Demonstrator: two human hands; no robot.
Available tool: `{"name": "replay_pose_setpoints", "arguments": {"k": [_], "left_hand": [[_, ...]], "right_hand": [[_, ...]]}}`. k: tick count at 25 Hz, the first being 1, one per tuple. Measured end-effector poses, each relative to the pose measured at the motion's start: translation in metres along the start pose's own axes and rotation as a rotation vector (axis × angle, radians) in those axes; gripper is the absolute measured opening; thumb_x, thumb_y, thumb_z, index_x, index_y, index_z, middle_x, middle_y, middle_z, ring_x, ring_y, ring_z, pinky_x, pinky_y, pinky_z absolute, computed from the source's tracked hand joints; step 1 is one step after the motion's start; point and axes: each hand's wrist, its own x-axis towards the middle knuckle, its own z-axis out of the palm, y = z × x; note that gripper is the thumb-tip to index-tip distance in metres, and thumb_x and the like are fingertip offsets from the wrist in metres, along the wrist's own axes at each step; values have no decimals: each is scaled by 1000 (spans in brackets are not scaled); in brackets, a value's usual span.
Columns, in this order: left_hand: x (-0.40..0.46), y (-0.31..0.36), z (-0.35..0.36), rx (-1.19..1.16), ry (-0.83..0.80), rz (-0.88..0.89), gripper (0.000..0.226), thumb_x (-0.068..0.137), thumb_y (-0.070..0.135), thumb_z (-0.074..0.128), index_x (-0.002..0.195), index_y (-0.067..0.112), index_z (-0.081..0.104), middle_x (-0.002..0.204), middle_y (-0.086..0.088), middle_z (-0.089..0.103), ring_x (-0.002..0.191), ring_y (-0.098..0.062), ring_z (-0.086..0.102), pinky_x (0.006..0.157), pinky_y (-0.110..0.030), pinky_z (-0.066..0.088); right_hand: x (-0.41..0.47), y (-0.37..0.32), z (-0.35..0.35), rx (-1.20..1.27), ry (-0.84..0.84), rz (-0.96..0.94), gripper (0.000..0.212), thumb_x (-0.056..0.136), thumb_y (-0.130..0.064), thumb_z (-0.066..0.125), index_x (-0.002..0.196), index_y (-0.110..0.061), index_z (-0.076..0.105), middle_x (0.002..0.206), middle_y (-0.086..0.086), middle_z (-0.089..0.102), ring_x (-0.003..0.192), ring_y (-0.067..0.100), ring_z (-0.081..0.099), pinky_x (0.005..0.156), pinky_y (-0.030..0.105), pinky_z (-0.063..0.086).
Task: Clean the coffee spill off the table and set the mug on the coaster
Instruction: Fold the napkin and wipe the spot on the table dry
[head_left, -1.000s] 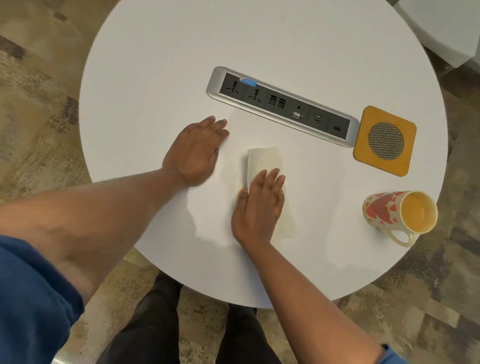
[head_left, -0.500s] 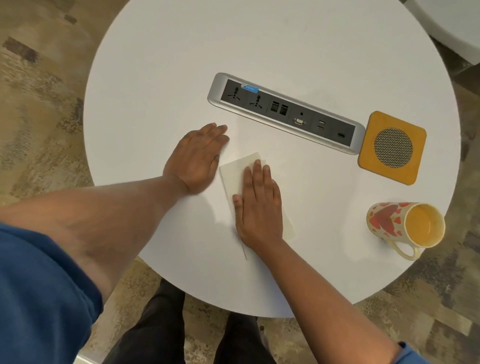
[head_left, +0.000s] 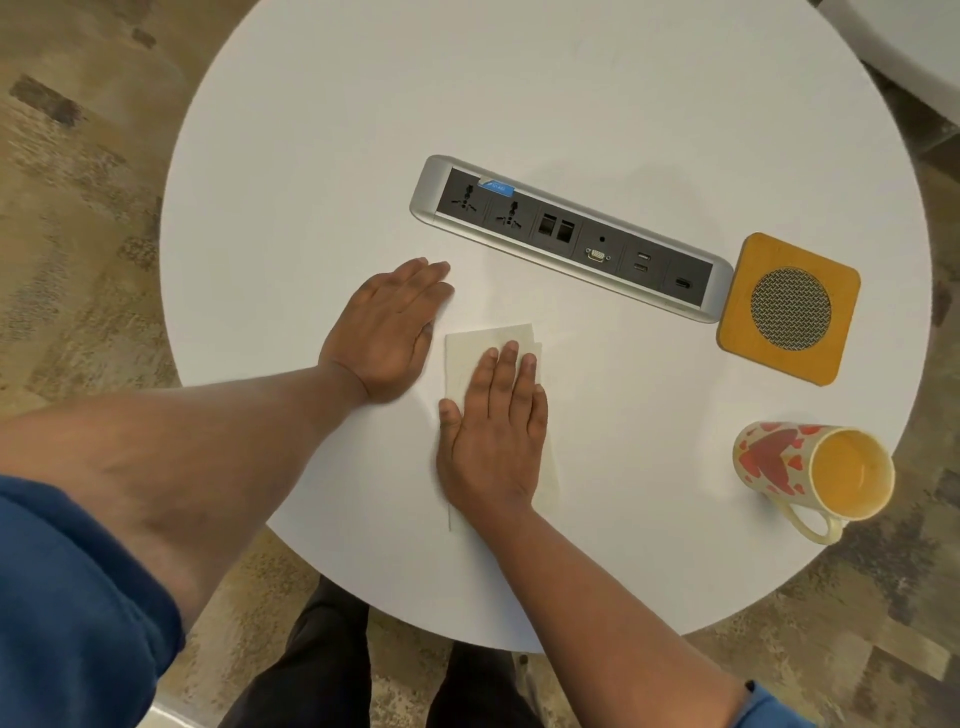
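My right hand (head_left: 493, 441) presses flat on a cream paper towel (head_left: 472, 345) on the near middle of the round white table (head_left: 519, 93). Just left of the towel, my left hand (head_left: 387, 332) rests flat on the table, fingers together, holding nothing. A cream mug (head_left: 774, 462) with red hearts and a yellow inside sits near the right edge, its mouth showing towards the right and its handle towards the near edge. The square orange coaster (head_left: 789, 309) with a round mesh centre lies beyond the mug. I see no clear stain.
A silver and black power socket strip (head_left: 571, 239) is set slantwise across the middle of the table, its right end touching the coaster. The table's near edge is close under my right forearm. Patterned carpet lies all around.
My right hand has slid the paper towel to the left, up beside my left hand. My left hand has stayed in place. The mug and coaster have not moved.
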Motion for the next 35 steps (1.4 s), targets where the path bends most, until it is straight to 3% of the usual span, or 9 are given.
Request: {"name": "replay_pose_setpoints", "arguments": {"k": [3, 9, 13, 17, 21, 24, 31, 35], "left_hand": [[0, 0, 0, -3, 7, -2, 50, 97, 15, 43, 147, 10, 50, 161, -10, 43, 150, -33, 37, 120, -44, 27], [-1, 1, -1, -11, 4, -8, 50, 98, 16, 42, 147, 9, 50, 161, -10, 43, 150, -33, 37, 120, -45, 28], [0, 1, 0, -15, 2, -7, 50, 98, 16, 41, 147, 9, 50, 161, -10, 43, 150, -33, 37, 120, -46, 28], [-1, 1, -1, -16, 4, -10, 51, 99, 18, 41, 148, 9, 50, 161, -10, 42, 151, -32, 37, 121, -44, 27], [0, 0, -1, -20, 8, -7, 50, 98, 17, 41, 146, 9, 51, 161, -10, 43, 150, -33, 37, 120, -44, 28], [-1, 0, 0, -19, 9, -3, 50, 98, 17, 42, 146, 8, 52, 161, -10, 43, 150, -33, 37, 120, -44, 28], [0, -2, 3, -16, 6, -2, 50, 98, 16, 43, 147, 10, 51, 161, -9, 43, 151, -31, 37, 119, -44, 29], [-1, -1, 2, -27, 11, -5, 51, 97, 16, 43, 147, 9, 51, 162, -9, 42, 151, -32, 37, 119, -45, 29]], "right_hand": [[0, 2, -1, 33, 2, 0, 68, 103, -45, 25, 158, -8, 11, 168, 13, 2, 154, 30, -4, 123, 47, 6], [7, 24, -5, -43, 0, -270, 70, 103, -49, 29, 157, -7, 15, 167, 14, 10, 154, 30, 2, 123, 47, 10], [5, 7, 1, -19, 31, -90, 68, 104, -46, 23, 157, -6, 14, 167, 15, 9, 154, 31, 1, 123, 47, 9], [8, -11, 2, 28, 53, 106, 69, 103, -45, 29, 157, -4, 14, 166, 17, 9, 154, 32, 2, 123, 48, 10], [7, -4, 3, 32, 57, -3, 71, 102, -44, 30, 157, -2, 11, 166, 19, 3, 154, 32, -3, 124, 47, 4], [7, -7, 5, 5, 37, -58, 69, 103, -43, 28, 156, -1, 13, 166, 19, 8, 154, 33, 0, 124, 47, 6], [28, -33, 3, 61, 78, 200, 68, 104, -42, 28, 156, -1, 15, 166, 19, 10, 154, 31, 4, 123, 47, 10], [46, -39, -9, 193, 26, 300, 68, 103, -42, 24, 157, -5, 8, 167, 14, -1, 154, 27, -7, 122, 47, 6]]}}
